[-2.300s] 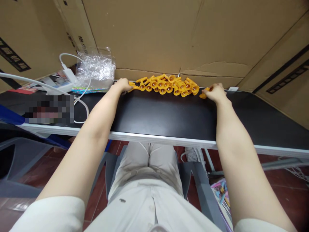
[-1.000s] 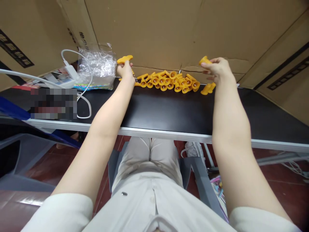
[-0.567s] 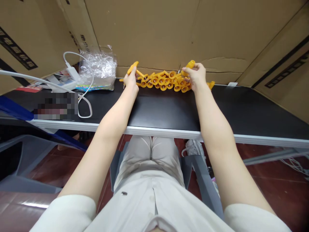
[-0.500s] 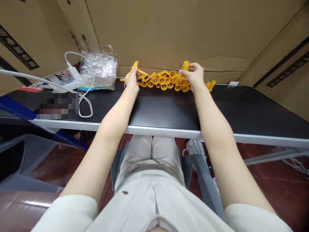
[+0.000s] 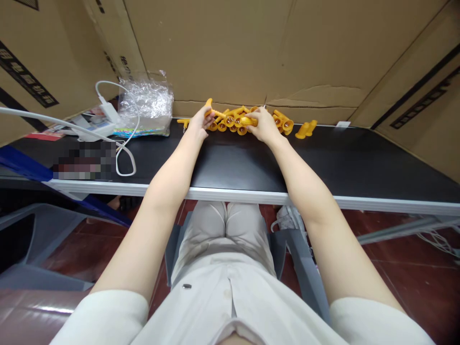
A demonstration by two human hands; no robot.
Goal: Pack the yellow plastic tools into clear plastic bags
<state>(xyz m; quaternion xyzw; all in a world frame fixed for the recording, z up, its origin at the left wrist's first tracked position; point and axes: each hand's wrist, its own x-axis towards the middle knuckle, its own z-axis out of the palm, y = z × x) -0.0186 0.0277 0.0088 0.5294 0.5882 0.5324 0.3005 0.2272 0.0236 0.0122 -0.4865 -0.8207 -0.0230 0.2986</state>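
My left hand (image 5: 201,120) is closed on a yellow plastic T-handled piece (image 5: 209,102), its crossbar above the fingers and its thin ridged shaft pointing right. In my right hand (image 5: 264,123) is a yellow hollow plastic sleeve (image 5: 247,121), tipped sideways toward that shaft; a gap seems to remain between the two. Behind and below both hands lies a pile of yellow trumpet-mouthed pieces (image 5: 230,121) with small metal chains inside. The right hand hides part of the pile. Another T-shaped yellow piece (image 5: 184,122) lies left of the left hand.
Right of the pile, yellow pieces (image 5: 306,129) lie apart on the black tabletop (image 5: 244,163). A clear plastic bag (image 5: 145,105), a white cable (image 5: 133,155) and a charger (image 5: 109,112) lie at the left. A cardboard wall (image 5: 223,52) stands along the back.
My right hand has moved left and down, tipping the sleeve from upright to sideways. The left hand has shifted slightly right and down with the T-handled piece.
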